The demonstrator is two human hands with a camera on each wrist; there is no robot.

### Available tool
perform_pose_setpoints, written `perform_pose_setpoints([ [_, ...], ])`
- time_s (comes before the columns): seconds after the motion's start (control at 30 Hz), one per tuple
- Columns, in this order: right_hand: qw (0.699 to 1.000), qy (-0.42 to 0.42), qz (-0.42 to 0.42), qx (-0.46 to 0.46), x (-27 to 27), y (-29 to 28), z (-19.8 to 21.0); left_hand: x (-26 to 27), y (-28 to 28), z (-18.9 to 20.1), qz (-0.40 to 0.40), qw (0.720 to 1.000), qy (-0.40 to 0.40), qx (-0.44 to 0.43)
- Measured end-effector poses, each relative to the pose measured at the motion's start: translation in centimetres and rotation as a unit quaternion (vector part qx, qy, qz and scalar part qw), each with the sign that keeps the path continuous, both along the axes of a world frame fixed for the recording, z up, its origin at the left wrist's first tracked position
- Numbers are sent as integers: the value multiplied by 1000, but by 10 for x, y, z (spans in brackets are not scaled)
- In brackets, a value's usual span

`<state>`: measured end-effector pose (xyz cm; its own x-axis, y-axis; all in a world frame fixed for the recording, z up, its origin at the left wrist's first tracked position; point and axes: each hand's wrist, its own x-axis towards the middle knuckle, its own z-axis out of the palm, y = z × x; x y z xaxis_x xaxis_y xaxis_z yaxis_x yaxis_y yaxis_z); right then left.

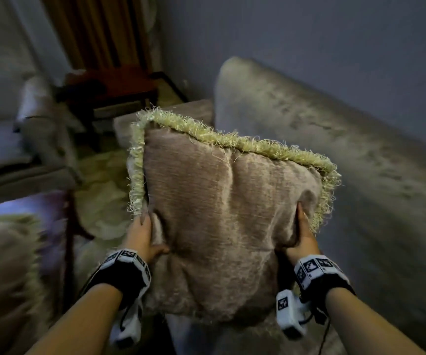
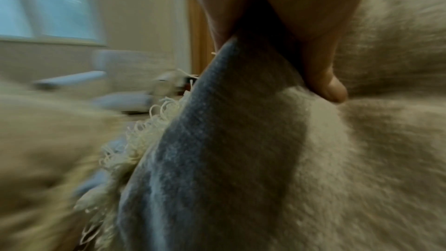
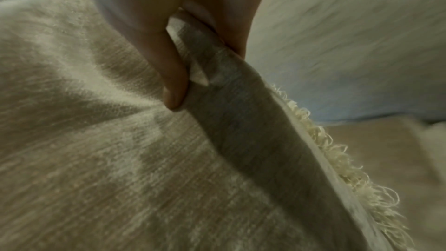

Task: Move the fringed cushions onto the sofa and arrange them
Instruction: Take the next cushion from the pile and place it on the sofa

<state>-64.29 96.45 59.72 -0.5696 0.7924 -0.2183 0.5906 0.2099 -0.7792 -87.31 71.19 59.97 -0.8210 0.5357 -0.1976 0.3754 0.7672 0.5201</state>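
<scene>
A beige velvety cushion [image 1: 222, 206] with a pale green-cream fringe is held up in front of me, over the sofa [image 1: 348, 155]. My left hand [image 1: 142, 234] grips its left edge, thumb on the front face. My right hand [image 1: 303, 237] grips the right edge beside the fringe. In the left wrist view the thumb [image 2: 325, 83] pinches a fold of the cushion [image 2: 241, 150]. The right wrist view shows my fingers [image 3: 173, 83] pinching a ridge of the cushion [image 3: 96, 159]. A second fringed cushion [image 1: 4, 272] lies blurred at the lower left.
The sofa's grey-beige backrest runs along a blue-grey wall [image 1: 309, 42] on the right. A dark wooden side table [image 1: 109, 93] stands in the corner by a brown curtain [image 1: 91, 29]. Another pale seat [image 1: 6, 139] sits far left. A light rug [image 1: 104, 196] covers the floor.
</scene>
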Motion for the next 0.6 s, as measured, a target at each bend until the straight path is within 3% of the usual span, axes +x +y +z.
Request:
perform_pose_setpoints([
  [0.17,984,19,-179,-1,115,79,-14,53,158,-15,-149,989,-10,15],
  [0.33,950,27,-311,-13,207,93,-36,110,257,-35,-253,967,-14,1],
  [0.47,939,33,-342,-27,250,81,-62,141,288,-62,-295,952,-35,-80],
  [0.6,953,-10,-302,-17,267,82,-80,155,294,-94,-284,946,-44,-152],
])
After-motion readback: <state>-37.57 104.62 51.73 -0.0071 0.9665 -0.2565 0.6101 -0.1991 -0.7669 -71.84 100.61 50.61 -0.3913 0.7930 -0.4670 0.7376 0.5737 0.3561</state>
